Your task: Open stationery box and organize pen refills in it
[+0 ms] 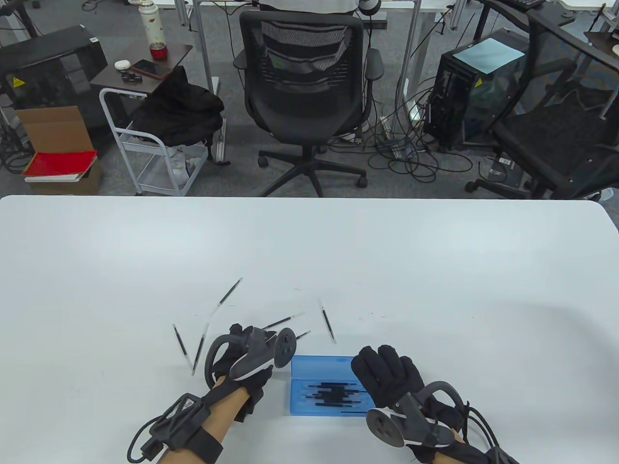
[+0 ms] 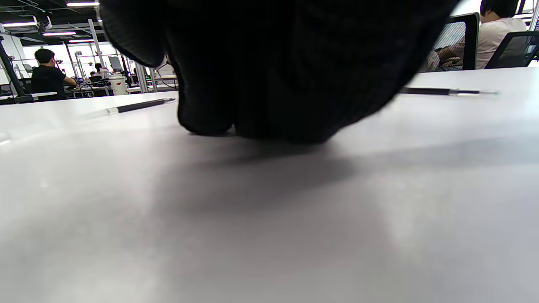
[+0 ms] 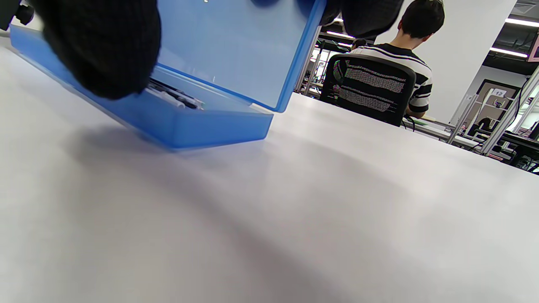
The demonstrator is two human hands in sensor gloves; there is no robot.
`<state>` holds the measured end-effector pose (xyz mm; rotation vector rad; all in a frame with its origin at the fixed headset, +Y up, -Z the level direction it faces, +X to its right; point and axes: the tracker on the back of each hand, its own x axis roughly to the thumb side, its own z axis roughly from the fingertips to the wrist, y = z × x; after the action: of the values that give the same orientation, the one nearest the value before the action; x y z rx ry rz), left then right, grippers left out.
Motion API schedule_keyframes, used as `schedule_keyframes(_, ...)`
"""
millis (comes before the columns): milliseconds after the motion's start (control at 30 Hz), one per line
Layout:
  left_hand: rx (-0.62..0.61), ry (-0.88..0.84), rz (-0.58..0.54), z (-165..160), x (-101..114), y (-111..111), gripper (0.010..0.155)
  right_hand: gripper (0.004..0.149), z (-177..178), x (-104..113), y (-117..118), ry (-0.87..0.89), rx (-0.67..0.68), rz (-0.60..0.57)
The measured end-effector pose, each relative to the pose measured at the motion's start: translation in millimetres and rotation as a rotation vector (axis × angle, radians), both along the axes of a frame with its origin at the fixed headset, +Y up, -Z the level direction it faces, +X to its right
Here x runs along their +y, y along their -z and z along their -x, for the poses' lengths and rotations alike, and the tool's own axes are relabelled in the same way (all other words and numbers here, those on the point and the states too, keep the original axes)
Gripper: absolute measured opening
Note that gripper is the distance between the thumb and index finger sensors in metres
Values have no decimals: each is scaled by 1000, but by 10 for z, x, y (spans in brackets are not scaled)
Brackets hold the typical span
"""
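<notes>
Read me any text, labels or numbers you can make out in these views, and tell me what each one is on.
Nothing can be read with confidence.
Yellow warning stickers on the black computer cases: symbol only, no legible words.
White flask on the side table: red markings, too small to read.
Sign on the far wall, right wrist view: blurred.
Blue stationery box: no visible label.

Setting: open-plan office. Behind the white tabletop, a black mesh office chair on grey carpet. Left of the chair: small rolling cart with a dark jacket, side table with thermos and phone. Right of the chair: a desktop tower with tangled floor cables. Wrist views show seated people at desk rows under ceiling strip lights.
</notes>
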<state>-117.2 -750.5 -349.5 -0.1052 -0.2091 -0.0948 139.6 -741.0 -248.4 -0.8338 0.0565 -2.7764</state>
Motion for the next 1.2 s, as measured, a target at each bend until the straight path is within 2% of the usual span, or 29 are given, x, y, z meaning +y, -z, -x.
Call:
schedule_keyframes(267,-19,-49,-38,67,103,-90,49,108,0,1,1,0,0,1)
schedule_keyframes(500,-61,-101,-131,120,432,-281,49,107,0,1,1,0,-1,2)
schedule_keyframes(700,-123,-150,-239,125,794,-556,49,108,2,2,1,-1,-2,1)
schedule_keyframes(833,-216,-153,-287,40,926,-785,49,108,1,2,2,1,-2,3)
schedule_keyframes(1033,-389,-82,-296,-222,883,-1057,49,108,1,2,4,1,-2,5)
schedule_keyframes(1200,-513,0,-272,-462,692,-1193,49,108,1,3,3,-1,-2,2)
